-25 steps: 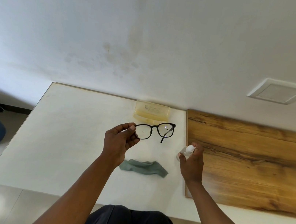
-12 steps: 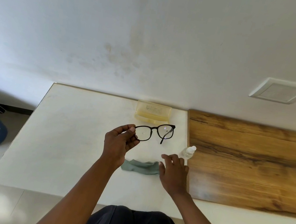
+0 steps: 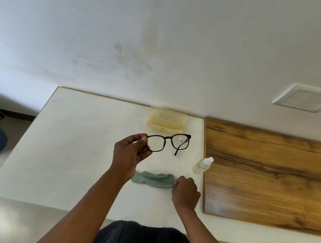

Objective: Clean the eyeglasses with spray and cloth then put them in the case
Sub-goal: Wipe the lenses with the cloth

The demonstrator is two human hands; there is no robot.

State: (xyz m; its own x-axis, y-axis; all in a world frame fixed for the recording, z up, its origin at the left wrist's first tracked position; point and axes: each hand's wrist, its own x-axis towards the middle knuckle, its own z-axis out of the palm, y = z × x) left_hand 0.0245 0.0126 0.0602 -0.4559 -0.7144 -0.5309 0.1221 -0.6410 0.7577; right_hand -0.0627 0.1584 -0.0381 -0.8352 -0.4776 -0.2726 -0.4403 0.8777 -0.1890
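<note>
Head view, inspected. Eyeglasses (image 3: 168, 142) held above the counter (image 3: 72, 149) at centre, pinched at the outer end of one lens rim by thumb and fingers of the left hand (image 3: 128, 154). Black frame: light, thin, stiff but liable to bend; lenses smudge-prone and scratchable. Best taken at rim edge or temple, never on the glass. One temple seen hanging down behind the far lens.

Cloth (image 3: 153, 179) lying crumpled at 6 o'clock from the eyeglasses: soft, limp, very light; any bunched fold serves for a hold. Right hand (image 3: 185, 191) curled at its 3 o'clock end, apparently pinching the cloth edge, though fingertips hidden behind the knuckles.

Spray bottle (image 3: 202, 165) standing upright at 4 o'clock from the eyeglasses, beside the wooden board (image 3: 272, 175): small, smooth, easily tipped. Case (image 3: 166, 120) open at 12 o'clock, against the wall.

Compared with a second earlier: right hand gone from the spray bottle, now at the cloth. Bottle left standing. Left hand and eyeglasses nearly unchanged.
</note>
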